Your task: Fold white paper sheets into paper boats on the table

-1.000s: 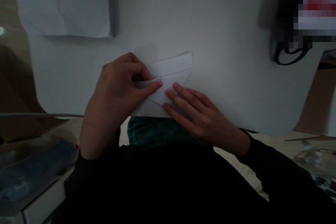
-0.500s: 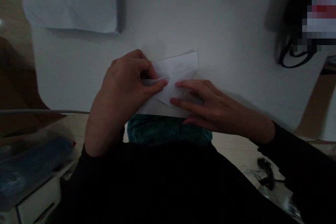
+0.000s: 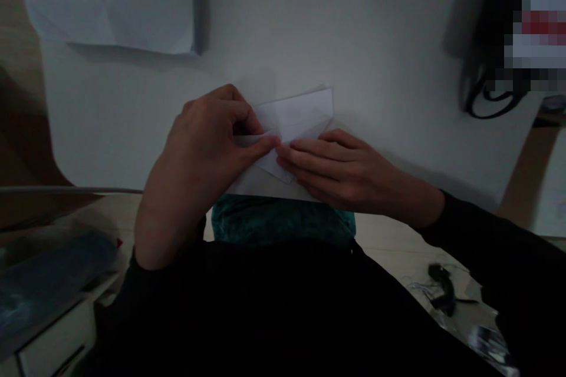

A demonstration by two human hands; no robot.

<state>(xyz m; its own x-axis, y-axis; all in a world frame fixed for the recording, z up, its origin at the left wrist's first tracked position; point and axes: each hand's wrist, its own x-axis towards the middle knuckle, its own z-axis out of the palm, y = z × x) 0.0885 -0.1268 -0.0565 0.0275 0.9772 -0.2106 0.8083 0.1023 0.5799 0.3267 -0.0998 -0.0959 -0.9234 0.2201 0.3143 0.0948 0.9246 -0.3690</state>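
A folded sheet of white paper (image 3: 305, 111) lies near the front edge of the white table, with crease lines across it and a pointed lower corner. My left hand (image 3: 212, 129) pinches a raised flap on the paper's left side between thumb and fingers. From the right, my right hand (image 3: 342, 168) lies over the lower right part of the paper, its fingers stretched out and close together, the tips pressing beside my left thumb. Part of the paper is hidden beneath both hands.
On the white table (image 3: 375, 41), a larger creased white sheet (image 3: 119, 6) lies at the back left. A dark object with a black strap (image 3: 495, 100) stands at the right, partly pixelated. A green cushion (image 3: 283, 221) shows below the table edge. Cables (image 3: 442, 288) lie on the floor.
My right hand's fingers have come together and moved left to my left thumb, now covering more of the paper. My left hand keeps its pinch. The view has shifted slightly.
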